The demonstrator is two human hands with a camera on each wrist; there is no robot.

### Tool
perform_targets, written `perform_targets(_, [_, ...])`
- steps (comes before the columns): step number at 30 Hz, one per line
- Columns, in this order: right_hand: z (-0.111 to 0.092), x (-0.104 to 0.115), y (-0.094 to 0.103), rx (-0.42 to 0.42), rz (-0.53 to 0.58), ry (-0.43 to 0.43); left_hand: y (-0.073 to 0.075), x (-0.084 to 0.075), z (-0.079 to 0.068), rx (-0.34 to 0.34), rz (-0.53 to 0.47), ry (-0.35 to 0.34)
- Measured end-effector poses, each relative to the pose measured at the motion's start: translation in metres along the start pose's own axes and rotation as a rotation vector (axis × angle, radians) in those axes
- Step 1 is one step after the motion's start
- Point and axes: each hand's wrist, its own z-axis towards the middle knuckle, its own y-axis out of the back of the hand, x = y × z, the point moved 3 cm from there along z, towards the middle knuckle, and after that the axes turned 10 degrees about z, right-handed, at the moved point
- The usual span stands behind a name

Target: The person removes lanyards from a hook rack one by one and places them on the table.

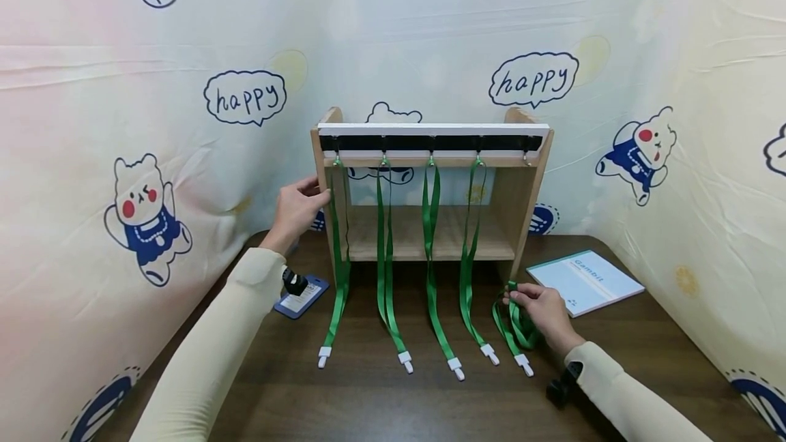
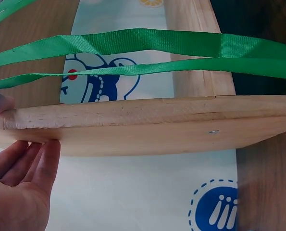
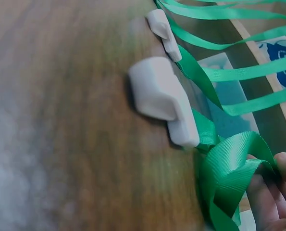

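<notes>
A wooden rack stands on the table, with a row of hooks along its white-and-black front bar. From all but the rightmost hook hang green lanyards with white clips at their lower ends. My left hand grips the rack's left side panel, thumb on one face and fingers on the other. My right hand pinches a loose green lanyard between thumb and fingers, low in front of the rack's right side. That lanyard's white clip lies on the table.
A light blue booklet lies on the table right of the rack. To the left, near my left wrist, is a blue badge holder. Printed cloth surrounds the brown table at the back and sides.
</notes>
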Motion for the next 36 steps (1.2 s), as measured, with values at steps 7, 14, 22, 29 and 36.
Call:
perform_targets(7, [0.0018,0.0014,0.0026,-0.013,0.040,0.008,0.0008,-0.0011,0.0008,0.002,-0.002,0.007])
perform_targets(14, [0.0044,0.0031,0.0053,-0.065,-0.032,0.025,0.0022,-0.0027,0.0014,-0.003,-0.002,-0.004])
perform_targets(22, [0.0013,0.0050,0.0065,-0.138,-0.103,0.016,0.0010,-0.0016,0.0012,0.001,0.002,-0.009])
perform_targets(29, [0.0011,0.0064,0.0065,-0.166,-0.141,0.014,0.0014,-0.0006,0.0016,0.006,-0.003,-0.003])
perform_targets(36, [0.0011,0.0072,0.0089,-0.159,-0.132,0.052,0.0006,-0.0005,0.0004,0.004,-0.005,0.002])
